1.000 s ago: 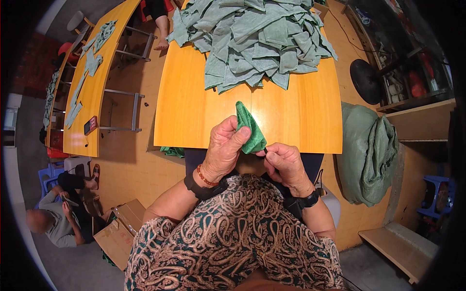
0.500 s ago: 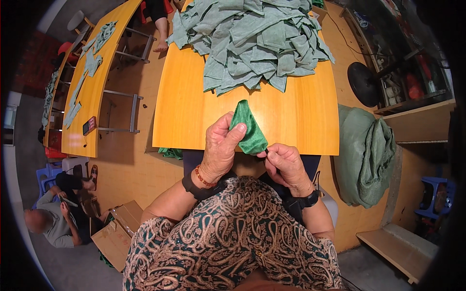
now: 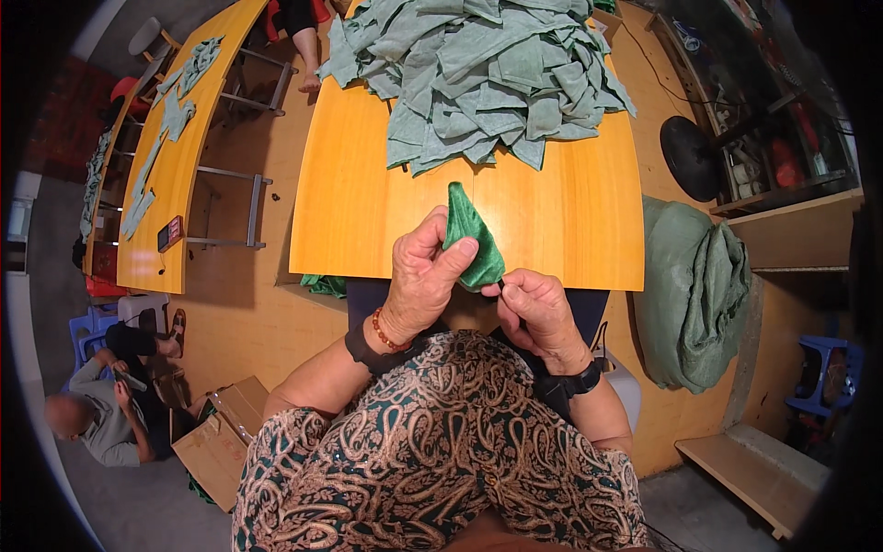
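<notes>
Above the table's near edge, my left hand [image 3: 418, 281] grips a small pointed piece of shiny green velvet cloth [image 3: 472, 241], its thumb pressed flat on the fabric. The cloth's tip points away from me. At its lower right corner, my right hand [image 3: 543, 313] has thumb and forefinger pinched together. Something small and dark shows at those fingertips, too little of it to name. Farther up the table lies a large heap of pale grey-green cloth pieces [image 3: 497, 83].
The yellow wooden table [image 3: 349, 212] is in front of me. A big green sack [image 3: 690, 304] stands to its right, near a black round fan base [image 3: 687, 158]. At the left are another table [image 3: 179, 166], a seated person [image 3: 110, 414] and a cardboard box [image 3: 221, 442].
The velvet cloth has turned slightly and come a little lower at its right corner-side grip, with both hands keeping hold. Less of the dark thing shows at my right fingertips.
</notes>
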The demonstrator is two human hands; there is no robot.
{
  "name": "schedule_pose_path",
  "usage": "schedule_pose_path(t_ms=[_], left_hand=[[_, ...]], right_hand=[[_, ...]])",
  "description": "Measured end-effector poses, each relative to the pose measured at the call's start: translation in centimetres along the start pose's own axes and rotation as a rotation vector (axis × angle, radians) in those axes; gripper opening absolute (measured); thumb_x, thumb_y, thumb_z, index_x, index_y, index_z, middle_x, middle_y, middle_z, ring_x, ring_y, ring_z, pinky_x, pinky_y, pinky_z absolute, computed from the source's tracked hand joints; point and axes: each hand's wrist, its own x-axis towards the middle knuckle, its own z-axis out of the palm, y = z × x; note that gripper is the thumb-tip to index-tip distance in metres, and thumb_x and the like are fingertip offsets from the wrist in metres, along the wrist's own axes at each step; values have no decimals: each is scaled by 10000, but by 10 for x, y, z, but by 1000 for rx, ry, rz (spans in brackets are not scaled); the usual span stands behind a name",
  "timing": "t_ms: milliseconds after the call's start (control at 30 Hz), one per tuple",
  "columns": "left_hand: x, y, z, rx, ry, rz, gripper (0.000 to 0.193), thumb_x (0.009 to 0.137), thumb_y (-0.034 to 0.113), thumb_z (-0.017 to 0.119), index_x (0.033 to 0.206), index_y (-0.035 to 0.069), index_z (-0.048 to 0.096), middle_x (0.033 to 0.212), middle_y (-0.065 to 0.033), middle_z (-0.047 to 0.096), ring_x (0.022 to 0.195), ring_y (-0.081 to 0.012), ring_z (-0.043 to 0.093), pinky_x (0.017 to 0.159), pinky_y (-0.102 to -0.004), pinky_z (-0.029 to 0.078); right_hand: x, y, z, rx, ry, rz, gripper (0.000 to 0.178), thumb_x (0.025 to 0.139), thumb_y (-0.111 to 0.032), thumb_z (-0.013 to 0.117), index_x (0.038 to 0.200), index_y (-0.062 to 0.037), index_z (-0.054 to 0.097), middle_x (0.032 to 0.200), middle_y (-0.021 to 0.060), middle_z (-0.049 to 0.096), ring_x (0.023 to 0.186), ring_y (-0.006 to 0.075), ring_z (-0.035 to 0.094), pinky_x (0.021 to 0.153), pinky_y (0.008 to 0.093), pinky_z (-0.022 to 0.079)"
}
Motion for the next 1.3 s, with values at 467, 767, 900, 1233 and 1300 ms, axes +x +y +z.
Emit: schedule_pose_path(t_ms=[467,767,900,1233,1300], left_hand=[[17,12,-12,-88,30,-73,152,911,70,686,979,11,564,894,-18,650,792,-52,607,721,-222,530],[15,5,-18,-103,-183,-337,263,880,63,713,1110,-28,626,995,-53,693,844,-100,654,770,-257,545],[13,1,-12,-129,-105,-312,170,908,101,694,1032,-10,658,933,-28,688,798,-72,632,734,-241,534],[10,-22,-18,-162,60,-118,267,983,236,609,1114,7,651,1019,-45,695,868,-107,642,814,-284,522],[5,-20,-16,37,31,-112,257,982,233,616,1066,-4,671,938,-16,689,821,-63,605,747,-233,494]], right_hand=[[-7,-20,-25,-273,-44,99,250,991,-212,584,1085,-1,681,574,-15,541,406,28,406,364,177,275],[0,-18,-23,-269,-69,110,258,990,-217,587,1075,9,676,564,-7,522,403,27,392,362,175,269],[-2,-3,-17,-124,-78,112,262,993,-229,578,1082,2,663,556,-9,511,390,29,371,353,181,257],[-7,-9,-26,-123,-17,58,252,999,-225,556,1064,-3,655,554,-10,522,376,24,363,341,177,254],[-2,-7,-22,-76,23,25,253,998,-226,558,1061,-1,655,558,-13,529,371,25,362,340,175,256]])
